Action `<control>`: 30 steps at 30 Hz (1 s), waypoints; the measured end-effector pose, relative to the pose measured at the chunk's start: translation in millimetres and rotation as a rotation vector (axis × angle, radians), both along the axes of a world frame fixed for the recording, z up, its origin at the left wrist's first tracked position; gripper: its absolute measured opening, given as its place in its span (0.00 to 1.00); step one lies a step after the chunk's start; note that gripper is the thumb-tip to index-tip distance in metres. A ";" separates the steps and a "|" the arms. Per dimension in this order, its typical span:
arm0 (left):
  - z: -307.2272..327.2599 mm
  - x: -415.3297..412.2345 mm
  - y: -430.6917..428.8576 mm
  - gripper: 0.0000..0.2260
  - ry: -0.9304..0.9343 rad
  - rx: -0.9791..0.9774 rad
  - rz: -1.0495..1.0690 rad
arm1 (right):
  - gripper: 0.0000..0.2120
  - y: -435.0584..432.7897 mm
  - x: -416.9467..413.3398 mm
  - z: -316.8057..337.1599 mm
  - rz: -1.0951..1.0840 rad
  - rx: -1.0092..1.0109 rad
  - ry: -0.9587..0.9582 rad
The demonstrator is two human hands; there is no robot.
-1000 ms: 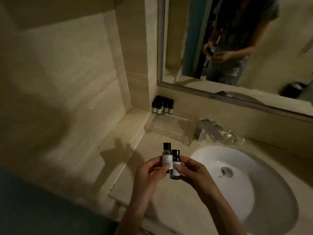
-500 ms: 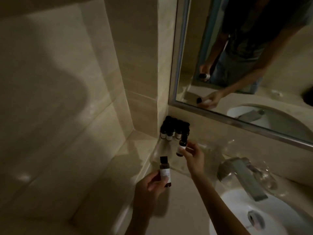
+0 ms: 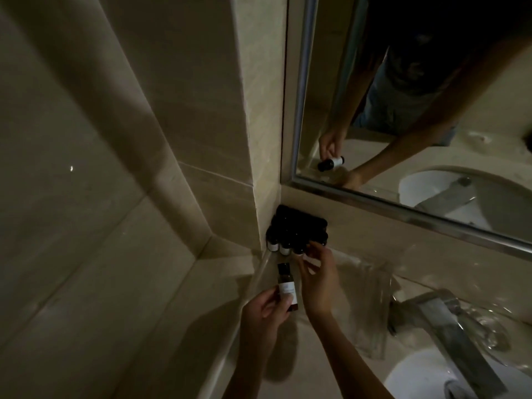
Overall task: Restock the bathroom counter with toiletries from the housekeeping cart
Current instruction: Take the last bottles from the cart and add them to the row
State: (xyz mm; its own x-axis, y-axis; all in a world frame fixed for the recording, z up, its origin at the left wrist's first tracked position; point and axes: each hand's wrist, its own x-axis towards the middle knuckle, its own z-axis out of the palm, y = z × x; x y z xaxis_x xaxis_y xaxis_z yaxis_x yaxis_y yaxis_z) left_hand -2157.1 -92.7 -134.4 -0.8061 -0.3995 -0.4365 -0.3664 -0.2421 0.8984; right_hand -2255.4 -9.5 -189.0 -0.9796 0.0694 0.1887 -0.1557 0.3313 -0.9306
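In the back corner of the counter (image 3: 283,358), against the wall, stands a cluster of small dark toiletry bottles (image 3: 290,233) with white labels. My right hand (image 3: 316,279) hovers just in front of that cluster, fingers spread and loose, the fingertips at the front right bottles; I see nothing held in it. Nearer to me, my left hand (image 3: 266,313) grips one more small bottle (image 3: 85,286) upright by its lower half, black cap on top, white label facing me.
A clear plastic tray (image 3: 364,276) lies on the counter right of the bottles. A metal faucet (image 3: 443,323) and a glass (image 3: 489,329) stand over the white basin (image 3: 423,375). A framed mirror (image 3: 403,191) hangs above; a tiled wall closes the left.
My right hand carried its bottle up to the corner cluster and now shows spread fingers without it. The left hand keeps its bottle. The view has moved closer to the corner.
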 end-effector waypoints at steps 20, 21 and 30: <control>13.4 -4.6 18.1 0.10 0.134 -0.056 -0.124 | 0.13 53.5 37.8 38.3 0.423 -0.237 -0.352; 13.0 -5.1 20.1 0.11 0.146 -0.059 -0.153 | 0.13 57.7 37.2 43.1 0.445 -0.222 -0.348; -10.9 -30.9 17.4 0.22 0.086 -0.102 -0.236 | 0.13 65.0 6.3 44.8 0.211 -0.093 -0.238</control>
State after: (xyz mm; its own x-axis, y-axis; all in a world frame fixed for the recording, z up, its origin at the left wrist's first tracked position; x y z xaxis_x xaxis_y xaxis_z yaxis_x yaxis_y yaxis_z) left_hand -2188.0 -75.3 -145.2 -0.9145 -0.2345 -0.3298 -0.3237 -0.0655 0.9439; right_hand -2249.1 55.5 -144.2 -0.9900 -0.1335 -0.0453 0.0139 0.2273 -0.9737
